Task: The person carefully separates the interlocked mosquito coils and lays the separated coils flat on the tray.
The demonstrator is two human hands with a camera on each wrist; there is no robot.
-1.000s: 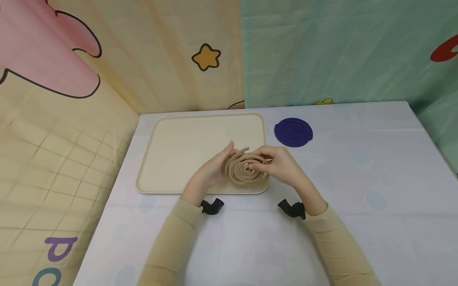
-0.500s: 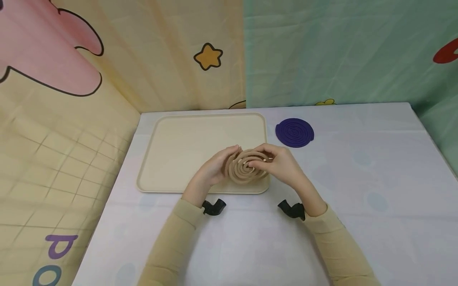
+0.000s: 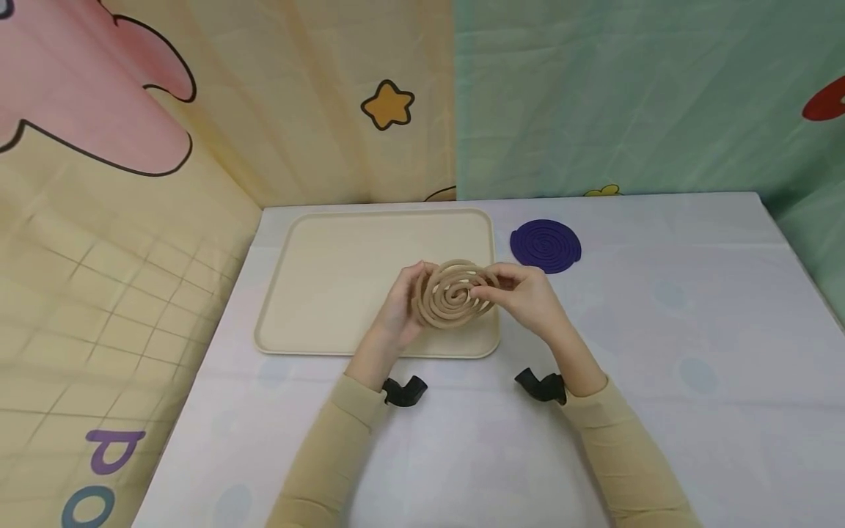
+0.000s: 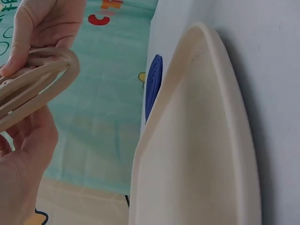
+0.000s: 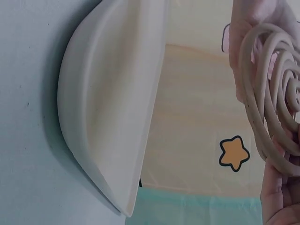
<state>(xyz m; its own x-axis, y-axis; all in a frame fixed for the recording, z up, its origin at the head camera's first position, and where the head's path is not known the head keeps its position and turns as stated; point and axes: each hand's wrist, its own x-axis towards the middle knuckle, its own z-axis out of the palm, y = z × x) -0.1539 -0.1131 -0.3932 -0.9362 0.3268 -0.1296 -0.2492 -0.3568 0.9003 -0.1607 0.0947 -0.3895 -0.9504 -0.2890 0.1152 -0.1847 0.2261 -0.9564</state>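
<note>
A beige cord-like spiral coil (image 3: 450, 297), its rings loosely spaced, is held up over the right end of the cream tray (image 3: 330, 293). My left hand (image 3: 398, 314) holds the coil's left edge, with fingers beneath it. On the opposite edge, my right hand (image 3: 533, 299) pinches it, thumb on top near the inner rings. From the left wrist, the coil (image 4: 44, 89) appears nearly edge-on, clear above the tray (image 4: 187, 154). The right wrist view shows gaps between its rings (image 5: 262, 84), with left-hand fingers behind.
A flat dark purple spiral mat (image 3: 545, 246) lies on the white-covered table (image 3: 660, 330), just right of the tray's far corner. Black wrist mounts (image 3: 405, 391) jut inward from both wrists. Patterned curtains (image 3: 561, 95) close off the back and left side.
The coil has risen slightly in the head view, and my left hand has shifted right and away from me. A loose outer end that stuck up earlier no longer shows.
</note>
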